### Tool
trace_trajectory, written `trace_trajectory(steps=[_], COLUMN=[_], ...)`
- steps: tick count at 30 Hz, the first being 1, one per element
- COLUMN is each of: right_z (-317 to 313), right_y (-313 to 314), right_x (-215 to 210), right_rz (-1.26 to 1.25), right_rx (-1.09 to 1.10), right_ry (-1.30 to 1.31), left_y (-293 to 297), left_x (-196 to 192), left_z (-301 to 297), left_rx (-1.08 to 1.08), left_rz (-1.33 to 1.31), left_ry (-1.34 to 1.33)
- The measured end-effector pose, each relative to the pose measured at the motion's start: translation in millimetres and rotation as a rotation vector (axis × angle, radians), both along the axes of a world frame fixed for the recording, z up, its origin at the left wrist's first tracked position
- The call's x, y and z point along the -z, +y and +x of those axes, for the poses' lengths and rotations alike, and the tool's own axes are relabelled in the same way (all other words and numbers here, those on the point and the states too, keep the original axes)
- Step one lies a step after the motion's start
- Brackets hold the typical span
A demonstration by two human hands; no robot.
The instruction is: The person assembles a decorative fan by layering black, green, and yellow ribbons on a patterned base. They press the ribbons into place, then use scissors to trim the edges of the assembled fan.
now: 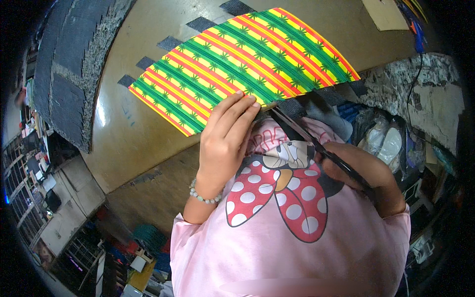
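Note:
A curved panel (237,64) striped in green, yellow and red, with dark leaf prints, lies over the table's near edge. Dark mesh strips (200,24) stick out past its far and near edges. My left hand (225,128) grips the panel's near edge, fingers together on top and the thumb hidden. Close to those fingertips, the blades of long black scissors (346,168) meet the near edge beside a dark strip (293,108). My right hand (336,161) is closed around the scissors, its fingers partly hidden behind them. Whether the blades are cutting cannot be made out.
The brown table (133,114) stretches away from me. Black rough-edged sheets (69,74) lie at its left. A cardboard piece (386,14) and a cable (419,64) are at the far right. Clear bags with pale soles (390,143) sit at the right.

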State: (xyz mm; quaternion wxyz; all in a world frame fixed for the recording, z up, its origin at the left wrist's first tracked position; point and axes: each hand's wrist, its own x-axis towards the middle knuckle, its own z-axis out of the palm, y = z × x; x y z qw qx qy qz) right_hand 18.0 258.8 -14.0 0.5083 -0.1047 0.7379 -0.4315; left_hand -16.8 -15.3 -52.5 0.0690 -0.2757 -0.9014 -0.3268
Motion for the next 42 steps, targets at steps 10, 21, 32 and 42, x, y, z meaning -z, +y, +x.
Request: trace_trajectory(steps=[10,21,32,42], right_z=[-12.3,-11.7,-7.8,-15.5], right_y=[-7.2,-15.0,-12.3,-11.2], right_x=[-1.6,29.9,55.3,53.0], right_rz=[-0.127,-0.169,-0.206,-0.19], right_rx=[0.104,0.211,0.34,0.289], right_ry=[-0.161,0.108,-0.168,-0.059], left_y=[14.4,18.9,19.2,20.4], left_x=[0.9,10.4,24.5,25.3], left_z=[0.0,-1.0,-0.7,-1.2], left_rx=[-0.089,-0.009,0.001,-0.008], left_rz=[0.087,0.094,0.123,0.138], left_ry=[0.058,0.056,0.075,0.072])
